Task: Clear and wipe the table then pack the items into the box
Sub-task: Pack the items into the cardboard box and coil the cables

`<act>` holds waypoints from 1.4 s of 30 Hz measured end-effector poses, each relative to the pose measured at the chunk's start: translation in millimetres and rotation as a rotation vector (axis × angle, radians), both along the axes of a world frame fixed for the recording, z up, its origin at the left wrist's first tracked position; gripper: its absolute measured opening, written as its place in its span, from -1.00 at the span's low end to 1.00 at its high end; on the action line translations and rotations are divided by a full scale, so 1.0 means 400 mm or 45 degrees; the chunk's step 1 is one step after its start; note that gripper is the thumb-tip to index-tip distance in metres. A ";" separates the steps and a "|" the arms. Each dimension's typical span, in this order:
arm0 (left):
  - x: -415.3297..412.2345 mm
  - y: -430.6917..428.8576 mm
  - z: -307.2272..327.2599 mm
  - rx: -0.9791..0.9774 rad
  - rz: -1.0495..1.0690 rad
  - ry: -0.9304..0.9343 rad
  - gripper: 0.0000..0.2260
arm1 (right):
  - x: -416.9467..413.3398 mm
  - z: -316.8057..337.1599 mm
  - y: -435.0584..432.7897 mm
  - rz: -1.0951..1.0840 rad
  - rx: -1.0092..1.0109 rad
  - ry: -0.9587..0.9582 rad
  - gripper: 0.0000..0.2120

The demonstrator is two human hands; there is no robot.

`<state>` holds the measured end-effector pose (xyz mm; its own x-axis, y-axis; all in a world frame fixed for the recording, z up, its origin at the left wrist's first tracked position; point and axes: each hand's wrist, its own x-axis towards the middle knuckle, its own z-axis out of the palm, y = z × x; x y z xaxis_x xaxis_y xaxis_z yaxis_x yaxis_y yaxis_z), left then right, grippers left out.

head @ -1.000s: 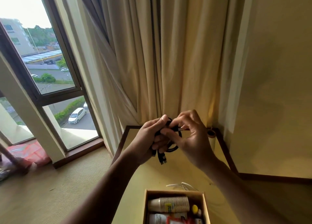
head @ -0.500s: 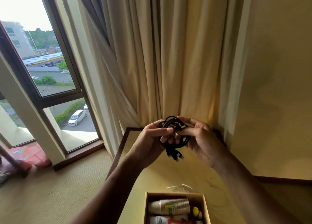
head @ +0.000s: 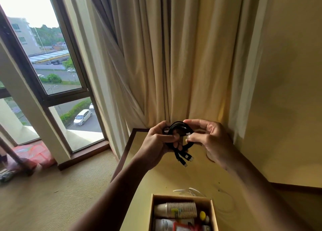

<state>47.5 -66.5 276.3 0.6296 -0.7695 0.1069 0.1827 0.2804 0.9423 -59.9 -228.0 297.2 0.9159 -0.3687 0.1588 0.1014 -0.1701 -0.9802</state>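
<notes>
Now both hands are raised in the middle of the frame, above the far part of the bench (head: 153,182). The left hand (head: 157,141) curls its fingers round a black cable (head: 189,144) wound into a coil. The right hand (head: 211,140) pinches the coil's right side between thumb and forefinger, the other fingers loosely bent. The coil stands about upright, and its plug ends (head: 187,156) hang down. The curtain (head: 174,65) closes the bench corner behind the hands, with the wall (head: 287,91) at the right. At the bottom centre stands the open box (head: 214,213) with paper cups (head: 181,209) lying inside it, and a white cable (head: 190,190) lies just behind it.
</notes>
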 end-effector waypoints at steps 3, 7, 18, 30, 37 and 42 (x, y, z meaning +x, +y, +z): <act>-0.004 -0.002 0.008 0.040 0.049 0.005 -0.75 | -0.002 -0.002 0.008 0.039 -0.038 -0.012 -0.65; -0.012 -0.001 0.012 0.042 0.065 -0.014 -0.71 | 0.004 0.000 0.027 -0.099 -0.164 -0.038 -0.76; -0.010 0.011 0.004 0.189 -0.042 -0.184 -0.80 | 0.029 0.013 -0.011 0.050 0.155 0.268 -0.85; 0.026 0.015 0.040 0.472 -0.010 -0.566 -0.93 | 0.003 0.006 0.014 0.022 0.102 0.085 -0.88; 0.031 0.006 0.070 0.534 0.024 -0.612 -0.95 | -0.005 -0.024 0.061 -0.313 -0.356 -0.138 -0.85; 0.025 0.009 0.049 0.495 0.054 -0.632 -0.92 | -0.014 -0.017 0.029 -0.022 -0.204 0.083 -0.75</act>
